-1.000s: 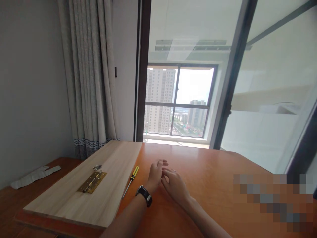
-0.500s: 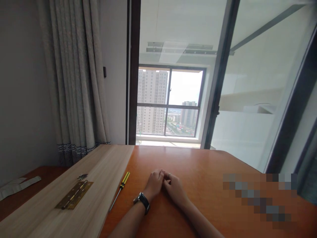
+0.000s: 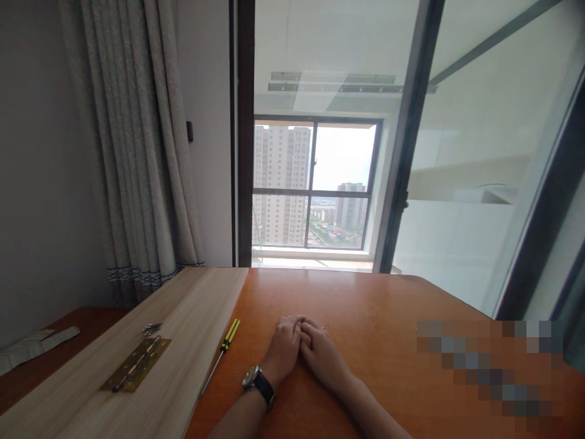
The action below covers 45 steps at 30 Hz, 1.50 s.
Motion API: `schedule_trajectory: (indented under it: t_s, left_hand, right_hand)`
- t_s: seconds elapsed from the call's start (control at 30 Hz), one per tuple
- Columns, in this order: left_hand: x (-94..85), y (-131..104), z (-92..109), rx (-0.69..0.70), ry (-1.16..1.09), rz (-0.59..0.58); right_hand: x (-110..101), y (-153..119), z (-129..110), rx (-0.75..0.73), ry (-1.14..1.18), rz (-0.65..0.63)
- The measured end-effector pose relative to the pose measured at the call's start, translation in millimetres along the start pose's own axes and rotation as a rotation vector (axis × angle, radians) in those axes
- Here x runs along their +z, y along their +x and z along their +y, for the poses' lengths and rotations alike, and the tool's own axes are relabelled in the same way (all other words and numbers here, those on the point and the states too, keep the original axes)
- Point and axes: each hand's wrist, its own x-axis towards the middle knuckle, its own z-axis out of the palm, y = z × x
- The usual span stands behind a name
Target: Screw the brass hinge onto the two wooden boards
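Observation:
My left hand, with a watch on its wrist, rests on the orange-brown table. Against it lies my right hand, the two meeting at the fingers in a loose clasp. Both are closed, and no object shows in them. Left of my hands, a yellow-and-black screwdriver lies on the table beside a pale wooden board. On that board sits a brass hinge, opened flat, with a small pile of screws just beyond it.
White paper or plastic strips lie at the far left. A grey curtain hangs behind the board. Glass door panels with dark frames stand beyond the table. A pixelated patch covers part of the table at right.
My fingers have drawn closer together, the right ones now lying over the left. The camera view has shifted slightly. Hinge, screws and screwdriver stay where they were.

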Motion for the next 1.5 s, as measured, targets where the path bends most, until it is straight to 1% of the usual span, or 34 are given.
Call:
schedule_trajectory:
  t_s: [0.07,0.1,0.2,0.27,0.33,0.4,0.5,0.57,0.67,0.77,0.83,0.97,1.23,1.37,1.5]
  left_hand:
    - [0.0,0.3,0.8,0.031,-0.003,0.075]
    - [0.4,0.5,0.7,0.036,0.019,0.104]
    - [3.8,1.3,-2.1,-0.009,0.077,0.157]
    - [7.0,1.9,-5.6,-0.063,0.056,0.134]
    - [9.4,2.6,-8.8,-0.1,0.0,0.07]
    - [10.5,3.3,-10.5,-0.091,-0.018,0.019]
    - [10.4,4.6,-9.8,-0.085,-0.013,-0.004]
    - [10.3,5.6,-8.1,-0.112,-0.023,-0.011]
    - [11.4,6.6,-5.5,-0.14,-0.047,0.008]
    - [12.7,5.8,-4.2,-0.109,-0.053,0.036]
    - [12.4,4.2,-3.4,-0.066,-0.049,0.032]
    - [8.9,1.3,-0.4,-0.003,-0.039,0.008]
    - [6.1,3.5,-2.0,0.01,-0.028,-0.027]
    - [6.4,3.5,-3.4,0.017,-0.032,-0.02]
    - [6.4,3.1,-5.7,0.031,-0.001,-0.022]
  right_hand:
    - [1.3,-0.7,1.3,-0.025,-0.089,-0.014]
    - [1.9,-0.7,2.2,-0.008,-0.158,-0.023]
    - [2.7,0.8,3.5,0.018,-0.274,-0.085]
    - [1.9,2.5,2.7,0.013,-0.315,-0.145]
    - [0.7,4.2,1.8,0.015,-0.343,-0.2]
    - [0.1,5.6,2.4,0.024,-0.358,-0.242]
    - [1.4,6.6,7.5,0.024,-0.372,-0.293]
    - [3.9,6.6,12.8,0.033,-0.396,-0.267]
    - [8.7,6.1,20.1,0.046,-0.446,-0.178]
    - [12.4,5.5,23.5,0.032,-0.443,-0.232]
    - [13.3,5.0,23.2,0.019,-0.436,-0.259]
    - [12.4,3.9,17.4,0.045,-0.455,-0.231]
    - [8.5,4.9,6.6,0.082,-0.426,-0.232]
    - [6.3,3.3,5.5,0.044,-0.384,-0.193]
    - [2.6,2.3,5.2,0.018,-0.368,-0.201]
